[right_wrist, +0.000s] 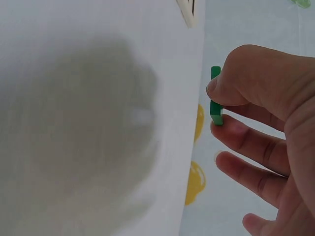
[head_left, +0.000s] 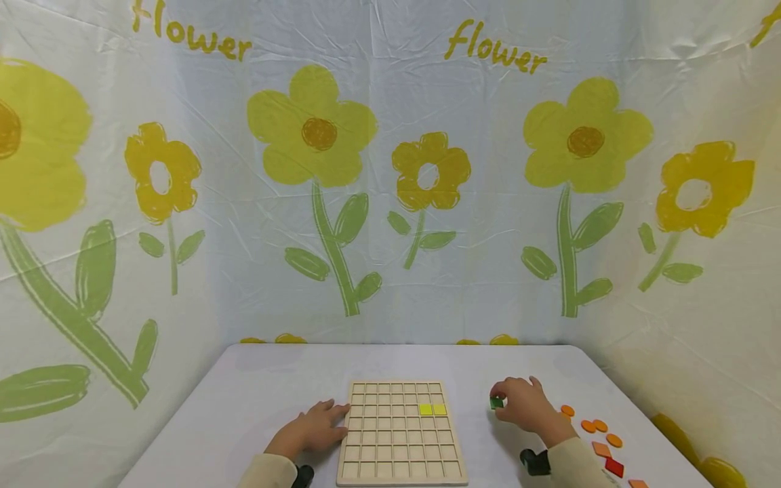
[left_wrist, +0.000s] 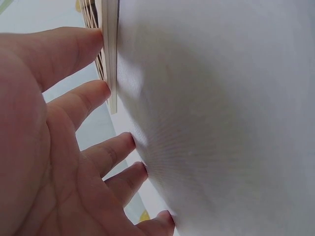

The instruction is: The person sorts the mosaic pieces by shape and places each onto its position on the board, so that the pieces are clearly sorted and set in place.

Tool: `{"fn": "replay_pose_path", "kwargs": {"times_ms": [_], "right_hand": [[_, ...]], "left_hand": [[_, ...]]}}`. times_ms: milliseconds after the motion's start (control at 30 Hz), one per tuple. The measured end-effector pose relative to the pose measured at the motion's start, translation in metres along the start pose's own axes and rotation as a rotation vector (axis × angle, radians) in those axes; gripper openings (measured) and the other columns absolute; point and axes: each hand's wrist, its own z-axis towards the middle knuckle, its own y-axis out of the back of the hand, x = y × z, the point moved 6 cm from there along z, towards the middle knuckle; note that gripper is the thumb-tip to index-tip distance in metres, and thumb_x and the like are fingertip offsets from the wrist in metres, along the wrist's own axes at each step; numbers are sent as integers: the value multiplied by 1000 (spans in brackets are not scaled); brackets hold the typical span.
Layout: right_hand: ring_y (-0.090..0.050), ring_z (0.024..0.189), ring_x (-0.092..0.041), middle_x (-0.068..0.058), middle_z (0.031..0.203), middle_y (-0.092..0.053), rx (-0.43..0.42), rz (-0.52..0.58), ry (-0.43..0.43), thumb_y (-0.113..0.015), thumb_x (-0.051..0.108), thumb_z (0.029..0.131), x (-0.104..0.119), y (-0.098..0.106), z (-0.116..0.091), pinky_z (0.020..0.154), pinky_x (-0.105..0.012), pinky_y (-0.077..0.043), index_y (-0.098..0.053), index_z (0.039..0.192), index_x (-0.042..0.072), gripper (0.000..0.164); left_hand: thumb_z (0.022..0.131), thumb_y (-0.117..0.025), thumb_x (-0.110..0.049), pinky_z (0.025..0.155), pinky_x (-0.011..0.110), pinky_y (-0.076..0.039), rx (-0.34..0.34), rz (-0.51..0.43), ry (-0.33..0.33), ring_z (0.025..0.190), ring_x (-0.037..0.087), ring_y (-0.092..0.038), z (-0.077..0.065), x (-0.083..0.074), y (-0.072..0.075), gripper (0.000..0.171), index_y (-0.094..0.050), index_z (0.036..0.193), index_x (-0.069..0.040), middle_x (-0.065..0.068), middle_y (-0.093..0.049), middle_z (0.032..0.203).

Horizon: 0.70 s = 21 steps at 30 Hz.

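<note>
Head view: my right hand [head_left: 529,407] pinched green tile [head_left: 495,403], seemed light, stiff, best edge-held; left hand [head_left: 313,428] splayed, touching board [head_left: 391,438] at nine o'clock

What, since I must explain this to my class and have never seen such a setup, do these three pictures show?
There is no machine, just a person's two bare hands: the left hand and the right hand. The widest picture comes from a camera worn on the head, looking forward and down; the other two come from cameras on the wrists. On the white table lies a grid board with two yellow squares in it. Off to the right are orange discs, orange tiles and a red tile. The left hand touches the board's left edge; the right pinches a small green piece.
</note>
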Motion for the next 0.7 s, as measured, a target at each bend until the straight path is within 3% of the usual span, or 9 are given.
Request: {"fn": "replay_pose_path", "kwargs": {"times_ms": [700], "right_hand": [[-60, 87, -16, 7, 82, -62, -58, 11, 64, -80, 16, 74, 44, -11, 13, 109, -71, -20, -73, 90, 19, 17]], "left_hand": [[93, -58, -37, 108, 73, -22, -4, -9, -3, 140, 45, -34, -4, -4, 4, 52, -51, 141, -18, 20, -42, 148]]}}
